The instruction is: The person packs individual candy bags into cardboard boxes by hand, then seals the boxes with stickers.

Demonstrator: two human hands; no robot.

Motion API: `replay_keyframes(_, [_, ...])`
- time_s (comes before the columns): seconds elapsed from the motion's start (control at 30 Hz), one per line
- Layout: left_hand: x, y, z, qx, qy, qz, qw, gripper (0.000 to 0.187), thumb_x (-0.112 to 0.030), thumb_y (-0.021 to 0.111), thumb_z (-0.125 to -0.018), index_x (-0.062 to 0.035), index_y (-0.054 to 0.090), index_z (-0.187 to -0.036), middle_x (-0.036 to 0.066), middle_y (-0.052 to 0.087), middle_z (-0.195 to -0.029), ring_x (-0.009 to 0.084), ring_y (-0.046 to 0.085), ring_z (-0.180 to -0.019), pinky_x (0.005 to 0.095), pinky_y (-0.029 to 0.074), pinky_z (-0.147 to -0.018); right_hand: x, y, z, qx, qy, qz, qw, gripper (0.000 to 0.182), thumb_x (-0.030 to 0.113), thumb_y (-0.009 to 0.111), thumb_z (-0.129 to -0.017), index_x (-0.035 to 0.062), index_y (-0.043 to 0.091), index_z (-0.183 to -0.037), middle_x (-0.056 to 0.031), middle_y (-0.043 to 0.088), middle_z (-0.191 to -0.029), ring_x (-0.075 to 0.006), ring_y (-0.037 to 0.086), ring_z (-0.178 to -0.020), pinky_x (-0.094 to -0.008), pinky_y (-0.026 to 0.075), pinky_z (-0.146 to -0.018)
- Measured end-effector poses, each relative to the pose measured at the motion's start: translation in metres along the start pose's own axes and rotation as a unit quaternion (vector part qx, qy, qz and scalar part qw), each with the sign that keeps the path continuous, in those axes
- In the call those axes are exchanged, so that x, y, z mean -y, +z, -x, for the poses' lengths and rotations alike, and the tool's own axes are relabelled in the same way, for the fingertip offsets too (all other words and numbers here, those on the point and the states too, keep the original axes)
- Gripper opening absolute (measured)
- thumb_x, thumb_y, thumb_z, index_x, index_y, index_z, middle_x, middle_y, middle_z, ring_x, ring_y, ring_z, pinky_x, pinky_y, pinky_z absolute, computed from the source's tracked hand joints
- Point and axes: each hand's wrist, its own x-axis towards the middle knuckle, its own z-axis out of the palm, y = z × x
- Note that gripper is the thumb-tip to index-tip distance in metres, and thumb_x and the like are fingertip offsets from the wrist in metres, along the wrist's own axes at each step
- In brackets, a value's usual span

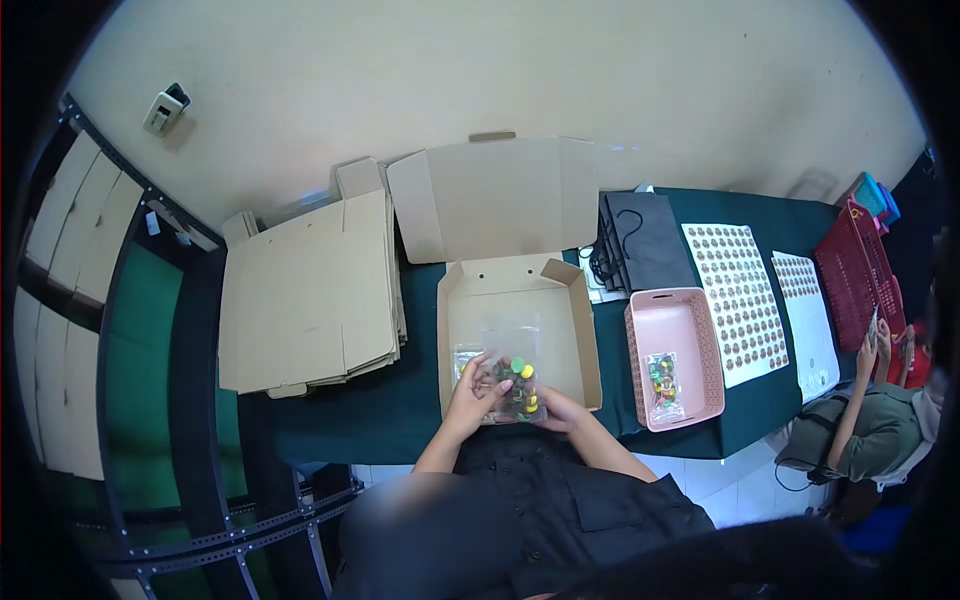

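A clear plastic bag (517, 385) of small green, yellow and dark round pieces is between my hands, over the near part of an open cardboard box (588, 345). My left hand (474, 396) is closed on the bag's left side, with its thumb across the front. From the right, my right hand (562, 410) grips the bag's lower edge; its fingers are partly hidden behind it. The bag's upper part is see-through and stands up above the pieces. Beside my left fingers, another clear packet (464, 357) shows inside the box, its contents mostly hidden by the hand.
Flat cardboard boxes (290, 290) are stacked on the left. On the right are a pink basket (677, 312) holding a similar bag (664, 388), black paper bags (648, 240) and sticker sheets (738, 300). Another person (880, 430) works near a red basket (855, 270). Shelving (170, 350) stands far left.
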Motion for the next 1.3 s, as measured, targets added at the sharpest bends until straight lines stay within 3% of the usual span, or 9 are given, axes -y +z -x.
replay_keyframes(0.07, [0.000,-0.003,0.001,-0.080,0.019,-0.268,0.960,0.058,-0.014,0.068,-0.077,-0.0044,0.038,-0.126,0.010,0.051,-0.109,0.0157,0.052,-0.089,0.0276,0.045,-0.078,0.002,0.004,0.002,0.022,-0.025,-0.033,0.999,0.047,0.031,0.047,-0.091,0.0033,0.038,-0.127,-0.0081,0.052,-0.115,-0.0182,0.054,-0.103,-0.0352,0.044,-0.090])
replay_keyframes(0.2, [0.016,-0.023,-0.007,-0.124,0.120,-0.388,0.905,0.060,-0.018,0.069,-0.076,-0.0042,0.038,-0.126,0.010,0.050,-0.106,0.0159,0.050,-0.077,0.0277,0.045,-0.071,0.013,-0.012,-0.001,0.103,-0.042,0.002,0.994,0.041,0.029,0.047,-0.091,0.0056,0.040,-0.124,-0.0078,0.052,-0.113,-0.0196,0.055,-0.100,-0.0365,0.045,-0.088])
replay_keyframes(0.33, [0.052,-0.047,-0.016,-0.117,-0.008,-0.264,0.957,0.062,-0.018,0.061,-0.082,-0.0031,0.026,-0.132,0.013,0.049,-0.108,0.0190,0.054,-0.078,0.0296,0.046,-0.072,0.017,-0.036,-0.017,-0.177,-0.067,0.155,0.970,0.030,0.022,0.052,-0.088,0.0053,0.046,-0.113,-0.0082,0.056,-0.095,-0.0202,0.057,-0.089,-0.0358,0.047,-0.076])
replay_keyframes(0.5, [0.092,-0.064,-0.014,-0.084,-0.151,-0.253,0.952,0.076,-0.019,0.054,-0.085,-0.0033,0.002,-0.138,0.023,0.048,-0.117,0.0282,0.057,-0.095,0.0337,0.043,-0.085,-0.012,-0.102,-0.049,-0.395,-0.155,0.538,0.729,0.032,0.011,0.057,-0.078,0.0024,0.050,-0.108,-0.0131,0.060,-0.078,-0.0233,0.060,-0.071,-0.0343,0.048,-0.064])
replay_keyframes(0.67, [0.089,-0.065,-0.010,-0.066,-0.171,-0.410,0.894,0.082,-0.029,0.051,-0.084,-0.0020,-0.005,-0.138,0.031,0.046,-0.119,0.0409,0.052,-0.103,0.0392,0.040,-0.090,-0.019,-0.081,-0.057,-0.367,-0.134,0.563,0.728,0.033,0.005,0.054,-0.074,0.0002,0.052,-0.107,-0.0137,0.059,-0.071,-0.0231,0.062,-0.066,-0.0337,0.049,-0.060])
replay_keyframes(0.77, [0.064,-0.053,-0.007,-0.063,-0.215,-0.456,0.861,0.082,-0.030,0.051,-0.084,-0.0001,-0.004,-0.138,0.030,0.043,-0.123,0.0412,0.050,-0.107,0.0395,0.039,-0.092,-0.033,-0.072,-0.071,-0.226,-0.043,0.430,0.873,0.042,-0.004,0.048,-0.073,-0.0023,0.050,-0.114,-0.0105,0.059,-0.068,-0.0165,0.060,-0.055,-0.0296,0.048,-0.051])
replay_keyframes(1.03, [0.081,-0.060,-0.003,-0.052,-0.137,-0.424,0.894,0.076,-0.025,0.051,-0.084,0.0030,0.004,-0.137,0.029,0.034,-0.131,0.0378,0.040,-0.119,0.0366,0.034,-0.098,-0.030,-0.066,-0.062,-0.171,-0.057,0.643,0.744,0.038,0.006,0.054,-0.073,0.0001,0.056,-0.111,-0.0160,0.062,-0.077,-0.0238,0.061,-0.069,-0.0323,0.049,-0.064])
replay_keyframes(1.17, [0.086,-0.066,-0.002,-0.033,-0.093,-0.423,0.901,0.073,-0.021,0.051,-0.084,0.0017,0.008,-0.138,0.028,0.033,-0.133,0.0362,0.038,-0.121,0.0355,0.032,-0.099,0.018,-0.052,-0.015,-0.322,-0.231,0.521,0.756,0.028,0.010,0.055,-0.080,0.0028,0.059,-0.106,-0.0172,0.060,-0.090,-0.0263,0.060,-0.081,-0.0315,0.047,-0.072])
replay_keyframes(1.3, [0.078,-0.065,0.000,-0.020,-0.101,-0.376,0.921,0.070,-0.021,0.049,-0.085,-0.0032,0.008,-0.139,0.028,0.039,-0.128,0.0362,0.040,-0.120,0.0355,0.032,-0.099,0.072,-0.074,0.053,-0.495,-0.373,0.507,0.599,0.020,0.005,0.051,-0.080,-0.0010,0.058,-0.098,-0.0188,0.057,-0.095,-0.0311,0.054,-0.091,-0.0360,0.042,-0.081])
